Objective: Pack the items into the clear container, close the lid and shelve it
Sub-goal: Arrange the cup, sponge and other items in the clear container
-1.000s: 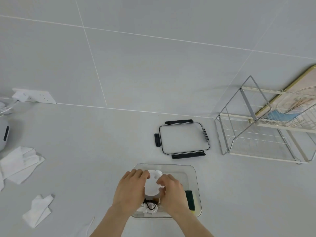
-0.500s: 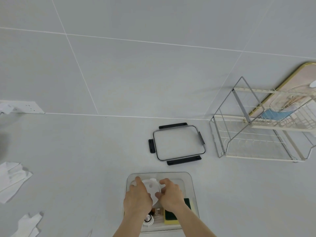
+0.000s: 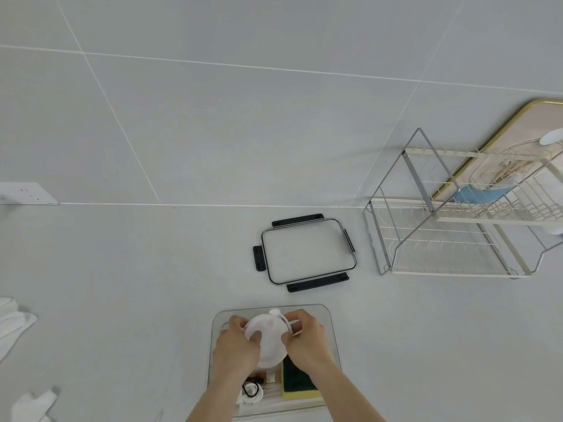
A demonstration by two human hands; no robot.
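Observation:
A clear container stands on the counter at the bottom centre. My left hand and my right hand both grip a round white plastic object over its far half. Inside, near me, lie a yellow and green sponge, a coiled white cable and a small brown item. The clear lid with black clips lies flat behind the container.
A two-tier wire rack stands at the right against the wall, with a blue item and a gold-rimmed board behind it. White cloths lie at the left edge. A wall socket sits at the far left.
The view has shifted left and down slightly. Both hands have moved toward the far half of the container with the white object; the sponge now shows more.

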